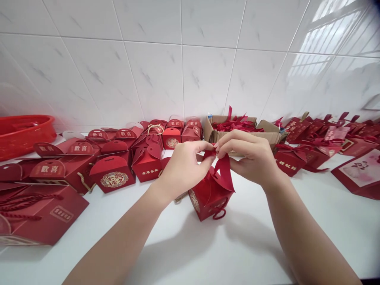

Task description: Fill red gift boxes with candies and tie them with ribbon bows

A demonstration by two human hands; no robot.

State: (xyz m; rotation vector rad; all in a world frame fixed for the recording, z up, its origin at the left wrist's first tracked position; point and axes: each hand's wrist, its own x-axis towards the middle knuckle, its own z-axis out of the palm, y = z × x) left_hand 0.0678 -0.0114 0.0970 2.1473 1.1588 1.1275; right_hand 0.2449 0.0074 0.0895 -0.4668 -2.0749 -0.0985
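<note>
A small red gift box point(208, 200) stands on the white table in front of me, its top flaps folded together. A red ribbon point(226, 174) rises from its top, one end hanging down the right side. My left hand point(190, 162) pinches the ribbon just above the box. My right hand point(245, 156) is closed on the same ribbon, the fingertips of both hands almost touching. Low on the box's right side a dark red cord loop point(219, 213) sticks out. The exact shape of the ribbon between my fingers is hidden.
Red gift boxes point(114, 174) with round flaps crowd the left and back. Behind my hands, a cardboard box point(273, 136) holds red ribbons point(234, 124). Ribbon-tied boxes point(291, 158) stand at right. A red plastic basin point(23, 136) sits far left, before a tiled wall point(154, 71).
</note>
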